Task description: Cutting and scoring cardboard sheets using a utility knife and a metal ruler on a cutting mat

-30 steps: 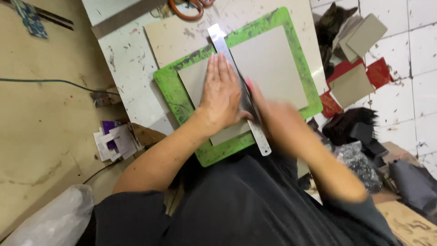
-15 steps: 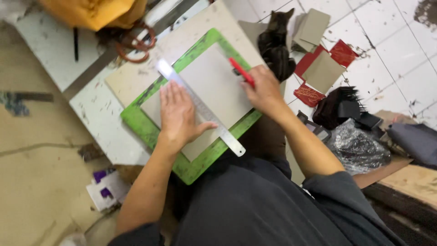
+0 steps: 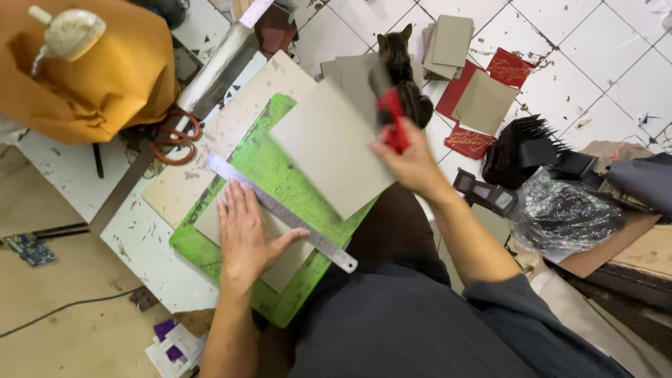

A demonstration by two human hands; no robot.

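Cardboard is on the move in the head view: half a second back the grey sheet lay whole and flat on the green cutting mat (image 3: 262, 171) under the ruler, with my right hand running the red knife along its far edge. Now my right hand (image 3: 413, 164) has lifted a cut-off grey cardboard piece (image 3: 332, 150) clear of the mat; it is tilted, motion-blurred and swinging toward the right. That hand is closed around the red utility knife (image 3: 392, 119) and seems to pinch the piece's edge too, though blur hides the exact hold. I judge the cut finished and the piece separated.

My left hand (image 3: 245, 234) lies flat with fingers spread, gripping nothing, pressing the remaining grey cardboard strip (image 3: 276, 262) down just beside the steel ruler (image 3: 280, 210), which runs diagonally across the mat, its near end overhanging toward my lap.

Edges and room, same view: the mat sits on a beige board (image 3: 210, 154) on a white worktop (image 3: 140, 238). To the left it is crowded by orange-handled scissors (image 3: 171, 136) and an orange cloth bundle (image 3: 98, 66). To the right, on the tiled floor, a kitten (image 3: 399, 59) sits just beyond the lifted piece, beside stacked grey cardboard pieces (image 3: 448, 38) and red cards (image 3: 507, 70). Open tile lies farther right.
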